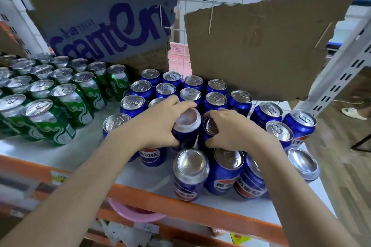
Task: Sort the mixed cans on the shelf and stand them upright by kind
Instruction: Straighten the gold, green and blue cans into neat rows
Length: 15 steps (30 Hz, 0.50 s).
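On the white shelf board point(128, 174) with the orange front rail point(180, 206), the left hand point(160, 126) is grasping a blue aluminium cola can point(186, 126) whose long axis is leaning toward the camera, its smooth concave base facing up. The right hand point(230, 132) is curling its fingers around a second blue cola can point(209, 127) just beside it, pull-tab end showing; most of that can's body is being hidden by the palm. Both grips are clenched on their cans. Around them blue cans are standing in rows, and one blue upside-down can point(190, 174) is standing at the front. Green aluminium cans point(60, 98) are standing grouped to the left. Torn brown cardboard sheets point(261, 46) are hanging behind, hiding the shelf's back.
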Each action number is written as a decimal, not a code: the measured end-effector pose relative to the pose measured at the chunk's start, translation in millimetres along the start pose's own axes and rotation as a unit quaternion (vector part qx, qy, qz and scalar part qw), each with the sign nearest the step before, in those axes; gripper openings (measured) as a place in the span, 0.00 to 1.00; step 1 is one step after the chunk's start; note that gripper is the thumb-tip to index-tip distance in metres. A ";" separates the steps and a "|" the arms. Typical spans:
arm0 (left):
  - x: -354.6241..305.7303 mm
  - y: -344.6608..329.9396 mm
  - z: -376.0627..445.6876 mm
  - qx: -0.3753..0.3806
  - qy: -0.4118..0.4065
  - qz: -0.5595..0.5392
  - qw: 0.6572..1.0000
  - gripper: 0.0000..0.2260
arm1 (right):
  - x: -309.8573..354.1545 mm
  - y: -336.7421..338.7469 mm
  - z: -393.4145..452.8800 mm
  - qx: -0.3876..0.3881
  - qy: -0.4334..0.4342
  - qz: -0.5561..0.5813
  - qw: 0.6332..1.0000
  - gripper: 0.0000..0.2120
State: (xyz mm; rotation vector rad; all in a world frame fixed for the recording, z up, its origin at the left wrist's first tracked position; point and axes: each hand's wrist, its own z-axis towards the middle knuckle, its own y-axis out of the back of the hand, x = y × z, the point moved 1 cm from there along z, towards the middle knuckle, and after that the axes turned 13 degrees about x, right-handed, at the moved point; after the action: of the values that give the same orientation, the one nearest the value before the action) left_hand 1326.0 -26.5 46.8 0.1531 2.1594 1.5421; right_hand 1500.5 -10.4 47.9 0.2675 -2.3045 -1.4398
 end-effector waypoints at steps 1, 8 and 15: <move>-0.6 4.8 -3.6 -0.039 -0.001 -0.040 0.998 0.45 | 1.0 -0.2 -0.3 -0.004 0.000 -0.004 1.000 0.33; -7.7 25.5 -29.1 -0.273 0.000 -0.184 0.944 0.50 | 5.1 4.9 -5.7 -0.011 0.010 0.002 1.000 0.33; 1.0 53.8 -35.7 -0.251 0.017 -0.158 0.955 0.38 | 20.6 13.4 1.3 -0.022 -0.002 0.037 0.999 0.24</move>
State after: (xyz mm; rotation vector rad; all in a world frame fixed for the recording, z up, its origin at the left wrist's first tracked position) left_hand 1299.6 -37.6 104.8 -0.3710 1.6433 1.8382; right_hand 1482.2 -11.0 64.3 0.1661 -2.2591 -1.4529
